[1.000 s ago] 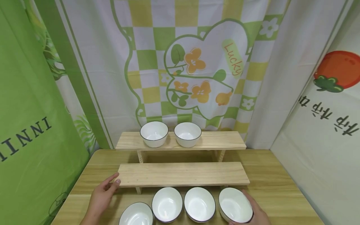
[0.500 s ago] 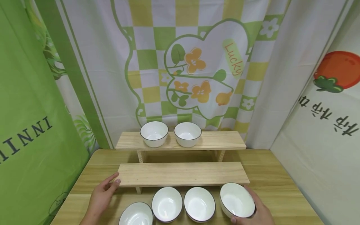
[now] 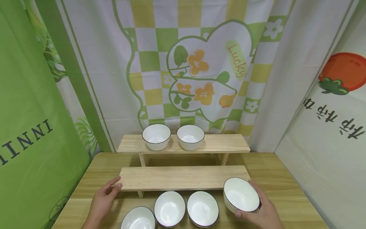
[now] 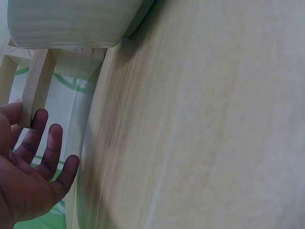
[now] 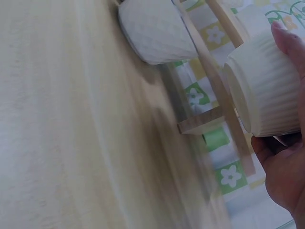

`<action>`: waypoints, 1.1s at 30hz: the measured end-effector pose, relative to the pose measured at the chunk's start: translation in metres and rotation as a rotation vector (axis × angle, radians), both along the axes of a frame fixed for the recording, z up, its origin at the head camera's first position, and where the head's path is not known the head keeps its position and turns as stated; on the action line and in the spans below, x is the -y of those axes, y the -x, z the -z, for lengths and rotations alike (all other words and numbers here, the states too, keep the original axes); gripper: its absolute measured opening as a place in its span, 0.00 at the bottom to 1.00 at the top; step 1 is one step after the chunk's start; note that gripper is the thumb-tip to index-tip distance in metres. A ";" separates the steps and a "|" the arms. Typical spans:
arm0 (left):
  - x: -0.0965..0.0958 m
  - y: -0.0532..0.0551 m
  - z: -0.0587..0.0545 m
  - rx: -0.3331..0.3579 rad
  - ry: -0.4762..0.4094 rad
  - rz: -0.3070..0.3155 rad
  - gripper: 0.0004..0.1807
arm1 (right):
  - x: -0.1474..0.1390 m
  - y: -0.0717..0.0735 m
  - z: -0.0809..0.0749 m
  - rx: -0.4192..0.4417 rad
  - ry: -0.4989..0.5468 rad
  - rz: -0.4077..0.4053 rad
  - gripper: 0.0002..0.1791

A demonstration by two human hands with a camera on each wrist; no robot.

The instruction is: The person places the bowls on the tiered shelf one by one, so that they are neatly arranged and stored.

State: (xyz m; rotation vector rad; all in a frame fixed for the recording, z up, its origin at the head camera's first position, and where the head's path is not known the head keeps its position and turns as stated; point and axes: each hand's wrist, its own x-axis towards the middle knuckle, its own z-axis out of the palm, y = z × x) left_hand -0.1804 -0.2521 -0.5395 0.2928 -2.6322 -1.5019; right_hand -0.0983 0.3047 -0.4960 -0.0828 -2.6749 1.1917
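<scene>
My right hand [image 3: 264, 206] grips a white bowl [image 3: 241, 194] with a dark rim, fingers at its right side and thumb at its near side. The bowl tilts a little and overlaps the lower shelf's right end in the head view. Its ribbed outside and base face the right wrist view, off the table. With thumb and index finger, my left hand [image 3: 103, 200] pinches the left end of the lower wooden shelf [image 3: 183, 178]; the other fingers [image 4: 53, 138] are spread loosely. Three more white bowls, the left one [image 3: 139, 219], middle one [image 3: 170, 209] and right one [image 3: 203, 209], stand before the shelf.
Behind stands a higher wooden shelf [image 3: 226, 143] bearing two white bowls, a left one [image 3: 156, 137] and a right one [image 3: 190, 137]. Both shelves are on a wooden table [image 3: 286, 190]. A patterned curtain [image 3: 200, 63] hangs behind, with a green cloth [image 3: 37, 111] on the left.
My right hand has raised the bowl off the table and carried it forward, to the lower shelf's right end. The left hand keeps its place on the shelf.
</scene>
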 end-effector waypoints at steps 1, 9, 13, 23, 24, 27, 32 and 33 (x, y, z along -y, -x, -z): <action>0.000 0.000 0.000 -0.002 0.001 0.000 0.33 | 0.000 0.001 -0.002 0.000 0.011 -0.003 0.66; -0.002 -0.001 -0.001 -0.006 -0.006 0.005 0.33 | 0.003 0.011 -0.017 0.012 0.044 -0.012 0.66; -0.001 -0.001 -0.001 0.002 -0.003 0.011 0.34 | 0.003 0.017 -0.021 -0.021 0.038 -0.024 0.65; 0.000 -0.001 -0.001 0.007 0.002 0.009 0.34 | 0.005 0.033 -0.037 -0.055 0.096 -0.043 0.64; 0.000 -0.001 -0.001 0.008 0.001 0.009 0.34 | 0.005 0.035 -0.039 -0.058 0.097 -0.043 0.64; 0.000 -0.001 -0.002 0.013 0.007 0.009 0.34 | 0.007 0.040 -0.044 -0.071 0.110 -0.047 0.64; 0.000 0.000 -0.002 0.013 0.018 0.007 0.34 | 0.010 0.049 -0.054 -0.070 0.140 -0.052 0.64; 0.000 0.000 -0.002 0.010 0.018 0.008 0.34 | 0.010 0.051 -0.056 -0.067 0.146 -0.051 0.64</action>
